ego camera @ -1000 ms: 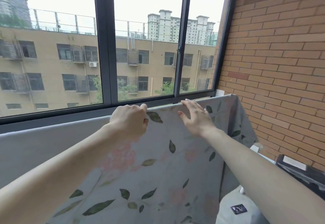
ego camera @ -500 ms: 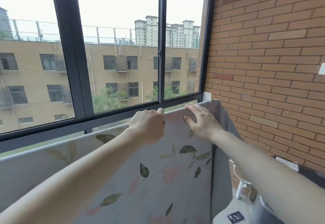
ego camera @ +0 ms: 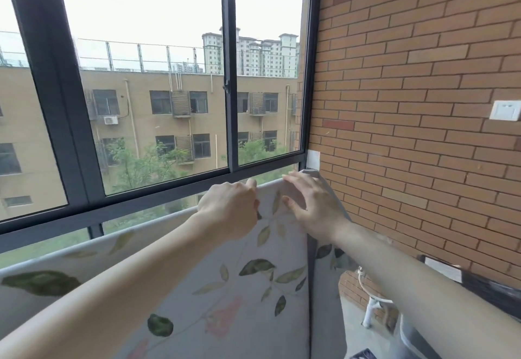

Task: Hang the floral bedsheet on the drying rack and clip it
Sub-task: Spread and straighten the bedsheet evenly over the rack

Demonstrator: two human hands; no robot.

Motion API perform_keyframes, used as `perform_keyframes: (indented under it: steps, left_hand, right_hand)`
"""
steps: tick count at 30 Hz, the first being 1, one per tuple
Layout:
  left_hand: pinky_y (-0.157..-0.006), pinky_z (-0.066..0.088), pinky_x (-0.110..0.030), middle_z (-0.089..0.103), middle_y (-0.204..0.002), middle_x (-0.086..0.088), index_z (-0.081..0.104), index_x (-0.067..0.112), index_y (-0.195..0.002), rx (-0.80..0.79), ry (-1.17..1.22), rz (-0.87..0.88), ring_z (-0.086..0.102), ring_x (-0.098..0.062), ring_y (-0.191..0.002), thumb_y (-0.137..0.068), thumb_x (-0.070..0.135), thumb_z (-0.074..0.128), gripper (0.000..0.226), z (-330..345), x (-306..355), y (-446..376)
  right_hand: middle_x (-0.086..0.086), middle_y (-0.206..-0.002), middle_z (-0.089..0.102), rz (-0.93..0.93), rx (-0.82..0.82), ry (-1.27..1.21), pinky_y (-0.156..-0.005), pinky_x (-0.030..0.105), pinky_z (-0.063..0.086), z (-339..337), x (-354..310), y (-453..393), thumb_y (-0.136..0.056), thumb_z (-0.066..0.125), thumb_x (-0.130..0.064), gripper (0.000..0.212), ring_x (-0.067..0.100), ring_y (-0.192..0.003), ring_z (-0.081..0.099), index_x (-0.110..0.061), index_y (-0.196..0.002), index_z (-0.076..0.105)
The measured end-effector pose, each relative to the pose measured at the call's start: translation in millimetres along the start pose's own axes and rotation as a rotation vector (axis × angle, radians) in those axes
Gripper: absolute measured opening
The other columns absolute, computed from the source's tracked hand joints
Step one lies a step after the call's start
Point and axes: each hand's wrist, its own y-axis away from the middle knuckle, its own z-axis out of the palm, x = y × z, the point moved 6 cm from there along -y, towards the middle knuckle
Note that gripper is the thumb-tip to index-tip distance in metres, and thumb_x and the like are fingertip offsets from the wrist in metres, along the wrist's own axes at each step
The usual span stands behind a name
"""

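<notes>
Both our hands have slid rightward along the floral bedsheet (ego camera: 234, 288), which hangs draped beneath the window (ego camera: 158, 76). Our left hand (ego camera: 229, 212) curls over its top fold; our right hand (ego camera: 313, 203) rests spread near the end corner by the brick wall (ego camera: 417, 104). We judge we're smoothing it; clipping comes next, though no clip shows.

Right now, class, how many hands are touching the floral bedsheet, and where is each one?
2. The left hand grips the top edge of the floral bedsheet with curled fingers. The right hand rests beside it, nearer the sheet's end by the brick wall.
</notes>
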Motion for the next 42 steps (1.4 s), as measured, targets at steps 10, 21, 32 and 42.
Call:
perform_keyframes:
  steps: [10, 21, 32, 42]
  left_hand:
    - [-0.055, 0.034, -0.035, 0.046, -0.079, 0.002, 0.044, 0.018, -0.105, 0.002, -0.037, -0.055, 0.051, -0.029, -0.075, -0.105, 0.040, 0.036, 0.024, 16.4, 58.3, -76.5]
    - [-0.055, 0.032, -0.035, 0.049, -0.079, 0.003, 0.049, 0.024, -0.107, 0.061, -0.065, -0.207, 0.050, -0.027, -0.078, -0.100, 0.050, 0.037, 0.030, 23.3, 66.2, -88.7]
    - [-0.058, 0.037, -0.034, 0.055, -0.081, 0.003, 0.053, 0.028, -0.106, 0.036, 0.006, -0.258, 0.054, -0.028, -0.081, -0.096, 0.053, 0.044, 0.028, 22.1, 59.9, -79.5]
    - [-0.059, 0.040, -0.034, 0.056, -0.078, 0.005, 0.049, 0.029, -0.100, 0.027, 0.017, -0.260, 0.056, -0.025, -0.077, -0.093, 0.050, 0.048, 0.023, 18.5, 61.5, -72.7]
  right_hand:
    - [-0.010, -0.136, 0.053, 0.144, 0.037, -0.067, -0.089, 0.034, 0.051, -33.1, 119.1, -22.3, -0.100, 0.059, -0.042, 0.041, 0.014, -0.104, 0.063, -0.028, -0.139, 0.055]
    - [-0.016, -0.093, 0.072, 0.138, 0.054, -0.233, -0.069, 0.029, 0.056, -20.5, 174.1, -53.3, -0.094, 0.071, -0.044, 0.020, 0.006, -0.068, 0.069, -0.031, -0.109, 0.069]
    - [-0.020, -0.073, 0.066, 0.096, 0.009, -0.253, -0.064, 0.025, 0.049, -8.7, 179.6, -69.1, -0.097, 0.068, -0.032, 0.006, 0.001, -0.067, 0.066, -0.029, -0.091, 0.070]
    - [-0.002, -0.091, 0.068, 0.066, 0.020, -0.171, -0.075, 0.034, 0.050, -13.5, 183.0, -94.0, -0.101, 0.059, -0.020, 0.009, 0.022, -0.084, 0.063, -0.020, -0.093, 0.064]
